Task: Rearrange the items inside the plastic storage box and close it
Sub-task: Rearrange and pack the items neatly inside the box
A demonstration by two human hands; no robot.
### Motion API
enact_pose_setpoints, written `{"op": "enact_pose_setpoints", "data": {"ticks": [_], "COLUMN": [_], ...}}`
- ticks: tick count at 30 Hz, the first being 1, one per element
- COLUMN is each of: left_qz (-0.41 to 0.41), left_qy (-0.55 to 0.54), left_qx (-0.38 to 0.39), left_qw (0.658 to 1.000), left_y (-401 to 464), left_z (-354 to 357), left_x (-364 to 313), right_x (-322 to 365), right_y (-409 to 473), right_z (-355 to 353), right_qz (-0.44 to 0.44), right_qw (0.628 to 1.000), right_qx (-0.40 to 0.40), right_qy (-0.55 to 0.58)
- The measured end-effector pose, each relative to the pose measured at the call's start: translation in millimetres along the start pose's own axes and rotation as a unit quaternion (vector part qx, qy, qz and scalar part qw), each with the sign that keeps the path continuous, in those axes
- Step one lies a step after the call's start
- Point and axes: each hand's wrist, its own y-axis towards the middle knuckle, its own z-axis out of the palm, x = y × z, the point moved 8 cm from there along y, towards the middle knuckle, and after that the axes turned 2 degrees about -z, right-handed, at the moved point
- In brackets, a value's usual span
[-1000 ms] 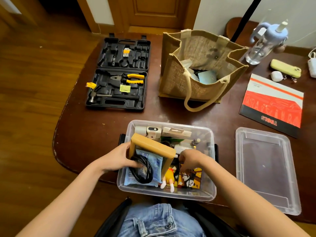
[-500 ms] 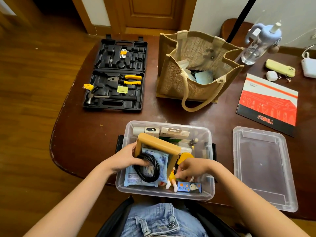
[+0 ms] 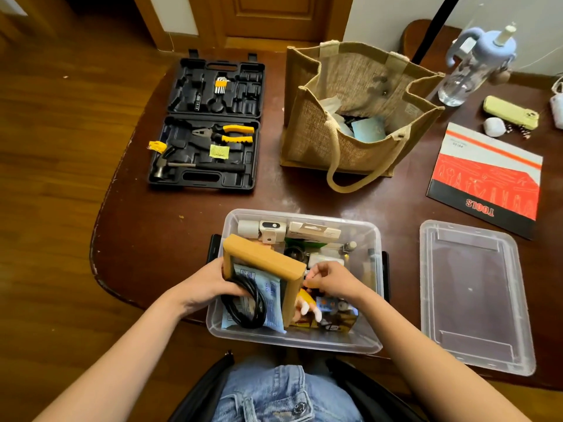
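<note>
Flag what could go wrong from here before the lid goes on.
The tan frame held by the left hand stands on edge above the storage box rim; the lid likely won't seat unless it's laid flat. The black cable gripped with it may slip out. The right hand works close beside the frame.

Open bench [image 3: 189, 226] lies between the storage box [image 3: 359, 342] and the tool case [image 3: 210, 126] and jute bag [image 3: 353, 117]. The tilted wooden frame [image 3: 268, 260] blocks the box's left half; the lid [image 3: 475, 296] fills the bench's right edge.

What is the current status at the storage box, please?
Left hand grips tan wooden frame and black cable. Right hand inside clear plastic box. Clear lid off, beside it.
</note>
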Motion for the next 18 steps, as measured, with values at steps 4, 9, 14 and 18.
{"op": "enact_pose_setpoints", "data": {"ticks": [4, 9, 14, 18], "left_qz": [-0.014, -0.018, -0.015, -0.012], "left_qy": [0.028, 0.024, 0.005, -0.004], "left_qx": [-0.001, -0.016, -0.015, -0.027], "left_qw": [1.0, 0.999, 1.0, 1.0], "left_y": [-1.2, -0.1, 0.8, -0.6], "left_z": [-3.4, -4.8, -1.1, -1.2], "left_x": [6.7, 9.6, 9.1, 9.0], "right_x": [23.2, 47.7, 52.9, 49.7], "right_y": [10.0, 25.2, 28.5, 27.5], "right_z": [7.0, 22.3, 46.5, 54.5], "right_qz": [-0.018, 0.033, 0.125, 0.148], "right_qw": [0.998, 0.998, 0.986, 0.982], "right_qx": [0.012, 0.016, 0.091, 0.103], "right_qy": [0.053, -0.06, -0.059, -0.053]}}
